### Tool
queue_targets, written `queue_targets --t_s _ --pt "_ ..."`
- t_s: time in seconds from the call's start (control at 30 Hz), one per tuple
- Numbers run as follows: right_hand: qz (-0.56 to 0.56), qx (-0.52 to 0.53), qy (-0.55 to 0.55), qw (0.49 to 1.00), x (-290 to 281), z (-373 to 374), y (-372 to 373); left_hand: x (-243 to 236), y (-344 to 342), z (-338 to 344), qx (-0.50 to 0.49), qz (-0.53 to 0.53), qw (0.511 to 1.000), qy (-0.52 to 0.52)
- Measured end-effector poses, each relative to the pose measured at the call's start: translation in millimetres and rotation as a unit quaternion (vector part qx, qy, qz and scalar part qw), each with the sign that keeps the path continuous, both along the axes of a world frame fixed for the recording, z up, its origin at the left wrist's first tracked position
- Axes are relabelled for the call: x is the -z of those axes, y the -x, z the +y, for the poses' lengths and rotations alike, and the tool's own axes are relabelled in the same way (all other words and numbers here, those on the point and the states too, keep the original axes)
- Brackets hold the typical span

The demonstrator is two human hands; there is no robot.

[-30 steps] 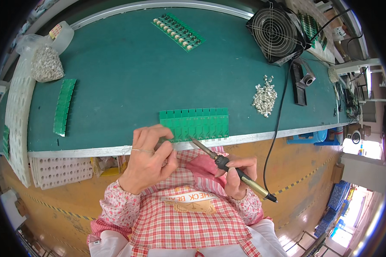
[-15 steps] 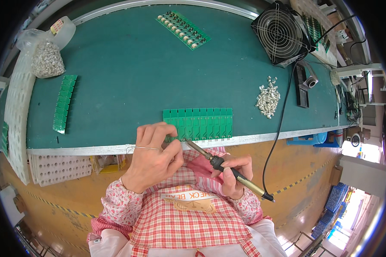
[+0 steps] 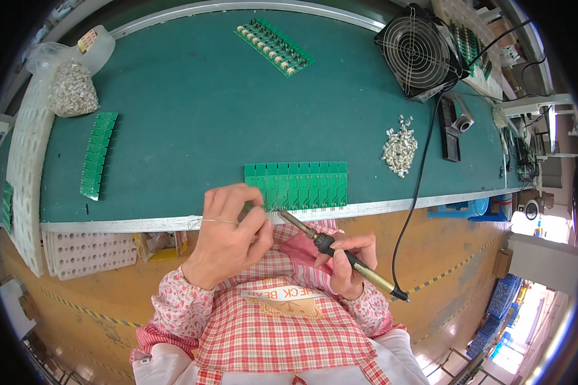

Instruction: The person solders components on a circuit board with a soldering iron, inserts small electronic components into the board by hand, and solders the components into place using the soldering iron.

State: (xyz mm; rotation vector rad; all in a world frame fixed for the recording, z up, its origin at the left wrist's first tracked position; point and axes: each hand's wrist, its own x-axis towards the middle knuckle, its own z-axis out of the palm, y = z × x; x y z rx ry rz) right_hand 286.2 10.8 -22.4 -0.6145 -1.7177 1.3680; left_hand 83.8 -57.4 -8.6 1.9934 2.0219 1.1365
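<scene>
A green circuit board panel [image 3: 308, 183] lies at the near edge of the table, with pins along its near side. My right hand [image 3: 350, 263] grips a soldering iron [image 3: 324, 242] by its handle, and the iron's tip meets the panel's near edge toward its left end. Closed in a pinch, my left hand [image 3: 231, 234] is at the panel's near left corner and covers part of it. A thin solder wire [image 3: 215, 221] runs across that hand; its end between the fingertips is hidden.
Small metal parts [image 3: 399, 147] lie piled on the right, near the iron's black cable [image 3: 420, 176] and a black iron stand [image 3: 451, 131]. A fan [image 3: 417, 48] stands behind. Other boards lie at the back [image 3: 273, 46] and left [image 3: 99, 156], near a bag of parts [image 3: 72, 90].
Almost nothing differs. Both hands, the iron and the panel keep their places; the whole view shifts very slightly.
</scene>
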Motion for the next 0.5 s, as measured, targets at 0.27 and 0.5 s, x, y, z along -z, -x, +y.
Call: queue_targets --t_s 0.27,0.5 --pt "0.036 0.014 -0.063 0.997 -6 5 -2 -12 -3 -23 0.004 0.018 1.0 0.009" --pt "-0.191 -0.108 -0.304 0.927 -16 17 10 -23 -16 -30 0.041 0.015 0.999 -0.029"
